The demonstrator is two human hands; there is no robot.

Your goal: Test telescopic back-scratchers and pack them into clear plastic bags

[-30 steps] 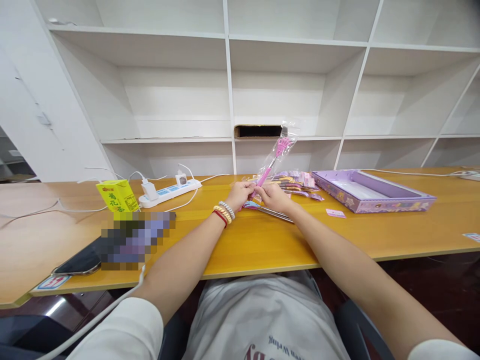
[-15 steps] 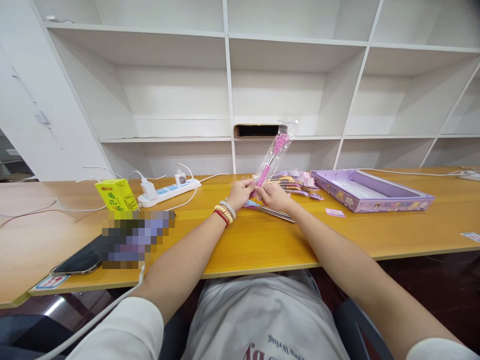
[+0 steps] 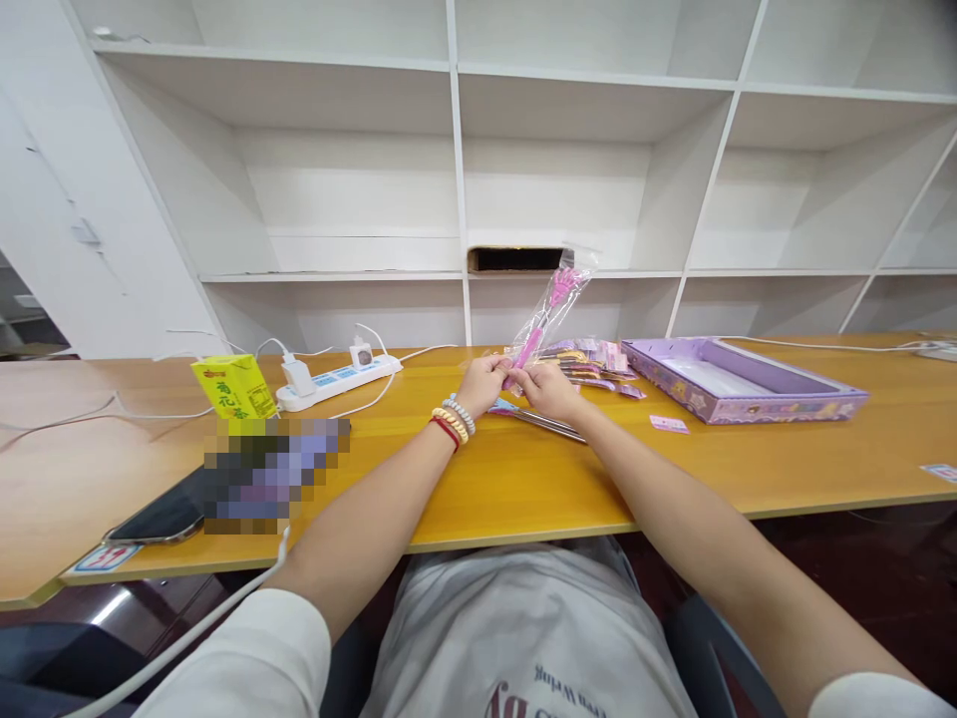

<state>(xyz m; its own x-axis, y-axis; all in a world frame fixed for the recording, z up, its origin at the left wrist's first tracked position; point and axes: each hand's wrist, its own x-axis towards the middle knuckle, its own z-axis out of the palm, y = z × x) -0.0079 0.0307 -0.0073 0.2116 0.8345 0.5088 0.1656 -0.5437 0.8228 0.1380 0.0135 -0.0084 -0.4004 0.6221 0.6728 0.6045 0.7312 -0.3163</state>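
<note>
A pink back scratcher (image 3: 532,344) with a hand-shaped head stands tilted up and to the right inside a clear plastic bag (image 3: 579,284). Its lower end is pinched between my left hand (image 3: 482,386) and my right hand (image 3: 548,389), which meet with the fingers closed on the handle and bag. Below my right hand, loose back scratchers with metal rods (image 3: 549,426) and a blue end lie on the table. Behind that hand is a pile of packaged back scratchers (image 3: 594,361) in several colours.
A purple open box (image 3: 785,409) stands on the right, with a small pink card (image 3: 668,425) before it. On the left are a white power strip (image 3: 340,382) with cables, a yellow carton (image 3: 235,389) and a dark phone (image 3: 160,514). White shelves (image 3: 568,75) rise behind the table.
The bagged back scratcher has shifted very slightly to the right in the picture. Both hands keep their hold at its lower end; little else differs.
</note>
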